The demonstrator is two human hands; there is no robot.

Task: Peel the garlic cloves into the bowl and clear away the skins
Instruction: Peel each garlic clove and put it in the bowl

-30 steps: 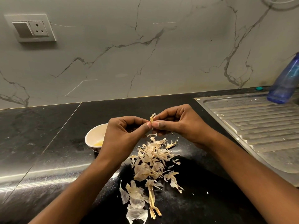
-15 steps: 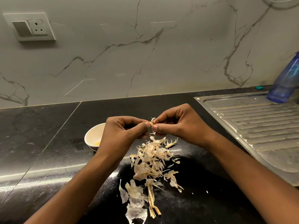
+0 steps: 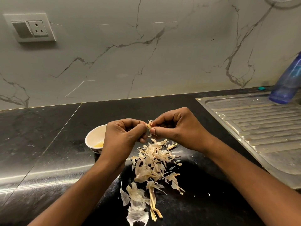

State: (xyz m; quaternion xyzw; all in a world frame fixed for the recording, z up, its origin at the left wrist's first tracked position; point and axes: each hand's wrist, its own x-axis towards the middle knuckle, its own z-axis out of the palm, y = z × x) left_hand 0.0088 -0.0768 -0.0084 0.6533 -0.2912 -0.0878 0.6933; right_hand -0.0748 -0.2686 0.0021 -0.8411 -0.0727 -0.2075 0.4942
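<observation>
Low in the middle of the frame a heap of garlic skins [image 3: 151, 162] lies on the black surface [image 3: 48, 144], straight beneath the work, so strips fall onto one pile. Just above, at the centre, the left hand [image 3: 120, 139] and right hand [image 3: 177, 131] meet, the fingers [image 3: 153, 130] of both pinched tight on one small garlic clove [image 3: 148, 126], one steadying, I'd guess, while the other strips. The white bowl [image 3: 94, 137] sits just behind the left hand, left of centre, handy for a short drop.
</observation>
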